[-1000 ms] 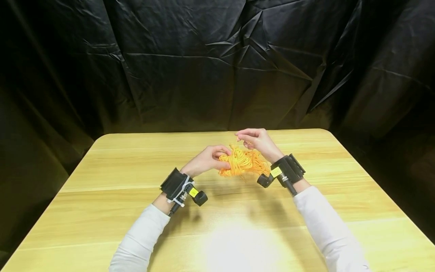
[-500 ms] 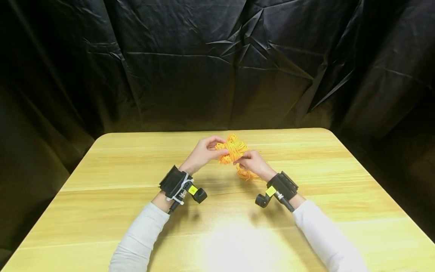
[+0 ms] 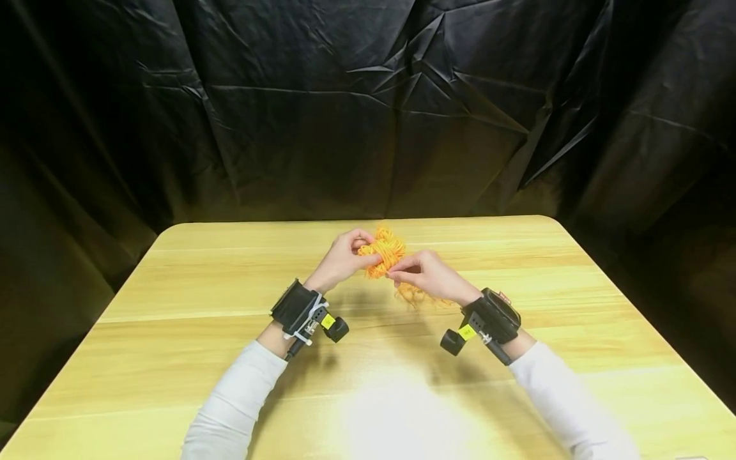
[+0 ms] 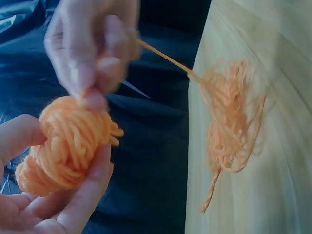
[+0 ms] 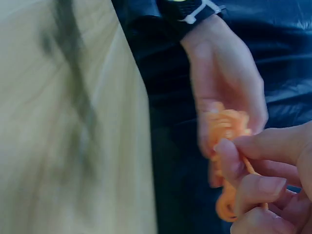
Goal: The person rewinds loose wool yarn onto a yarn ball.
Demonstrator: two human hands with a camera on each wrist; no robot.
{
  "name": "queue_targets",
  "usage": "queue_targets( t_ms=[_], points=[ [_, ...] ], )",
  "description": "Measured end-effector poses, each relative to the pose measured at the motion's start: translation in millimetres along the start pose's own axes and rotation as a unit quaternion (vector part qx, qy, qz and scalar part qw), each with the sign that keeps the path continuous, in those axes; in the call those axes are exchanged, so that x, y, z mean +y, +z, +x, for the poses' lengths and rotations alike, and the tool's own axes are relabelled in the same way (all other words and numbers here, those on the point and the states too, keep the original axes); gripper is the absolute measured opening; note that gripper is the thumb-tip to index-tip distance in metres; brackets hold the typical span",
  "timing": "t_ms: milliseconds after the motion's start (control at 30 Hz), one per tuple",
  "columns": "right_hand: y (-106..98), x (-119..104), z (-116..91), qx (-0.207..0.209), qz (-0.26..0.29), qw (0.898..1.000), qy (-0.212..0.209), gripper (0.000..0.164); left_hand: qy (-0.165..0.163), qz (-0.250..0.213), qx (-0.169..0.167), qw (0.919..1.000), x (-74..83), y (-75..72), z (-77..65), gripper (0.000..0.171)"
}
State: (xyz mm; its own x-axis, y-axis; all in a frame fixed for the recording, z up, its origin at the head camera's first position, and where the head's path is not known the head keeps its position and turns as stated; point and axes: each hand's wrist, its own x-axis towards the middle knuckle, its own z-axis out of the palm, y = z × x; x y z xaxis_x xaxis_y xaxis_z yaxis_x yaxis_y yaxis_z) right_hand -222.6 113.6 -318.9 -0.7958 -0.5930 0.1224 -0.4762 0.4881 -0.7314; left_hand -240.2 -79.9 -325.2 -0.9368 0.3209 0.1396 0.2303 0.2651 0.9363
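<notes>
The thumb and forefinger of the right hand (image 3: 428,271) are brought tip to tip against the orange yarn bundle (image 4: 68,151), with 1 strand (image 4: 163,56) apparently pinched between them. The bundle is gripped by the left hand (image 3: 343,259), thumb and fingers curled round 2 opposite sides, and is held above the table (image 3: 230,358). The strand is led to a loose heap (image 4: 226,117) on the table. If winding is in hand, light, even tension is advised, with each turn laid flat and snags in the heap eased before pulling.
</notes>
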Motion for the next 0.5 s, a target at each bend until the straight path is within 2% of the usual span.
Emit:
queue_targets(
  t_ms=[100,233,333,500],
  points=[
    [-6.5,-9.1,2.3,0.002,-0.015,1.000,-0.018,0.014,-0.004,-0.008,-0.018,0.9998,1.1,-0.9,-0.9,0.030],
    [-12.4,-15.8,5.1,-0.003,-0.010,1.000,-0.028,0.012,0.009,-0.024,-0.043,0.9987,0.7,-3.0,-1.8,0.044],
    [-14.9,-17.5,7.4,-0.002,0.004,0.999,-0.032,0.013,0.028,-0.006,-0.065,0.9975,0.1,-4.5,-2.4,0.052],
    [-17.7,-19.3,11.8,0.006,0.019,0.999,-0.028,0.016,0.042,0.027,-0.099,0.9938,0.0,-6.5,-4.3,0.049]
  ],
)
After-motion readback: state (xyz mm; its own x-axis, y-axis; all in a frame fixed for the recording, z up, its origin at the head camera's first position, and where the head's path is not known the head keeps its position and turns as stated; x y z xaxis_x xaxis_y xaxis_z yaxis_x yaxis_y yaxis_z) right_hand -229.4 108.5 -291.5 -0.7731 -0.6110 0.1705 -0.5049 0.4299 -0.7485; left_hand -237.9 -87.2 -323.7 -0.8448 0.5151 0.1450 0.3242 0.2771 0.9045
